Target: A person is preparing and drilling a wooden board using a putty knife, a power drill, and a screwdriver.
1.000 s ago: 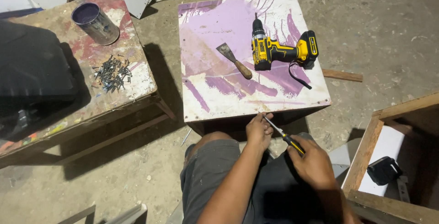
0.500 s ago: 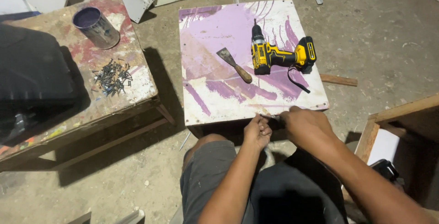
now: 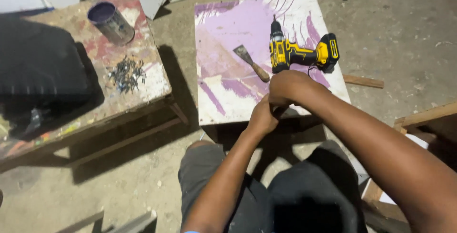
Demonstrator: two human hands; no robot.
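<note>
My left hand (image 3: 262, 116) and my right hand (image 3: 285, 86) are pressed together at the near edge of a white board smeared with purple paint (image 3: 223, 28). My right hand lies curled over the left fist. The yellow-handled screwdriver seen earlier is hidden inside the two hands. Just beyond my right hand, a yellow and black cordless drill (image 3: 297, 52) lies on the board. A scraper with a wooden handle (image 3: 251, 62) lies to its left, close to my knuckles.
A paint-stained wooden bench (image 3: 147, 90) on the left carries a tin can (image 3: 112, 22), a heap of dark screws (image 3: 126, 73) and a black case (image 3: 43, 66). A wooden frame (image 3: 423, 116) stands at the right, with a wood strip (image 3: 364, 81) on the concrete floor.
My right hand has moved up and left from beside my lap to cover my left hand at the board's edge. The screwdriver is no longer visible.
</note>
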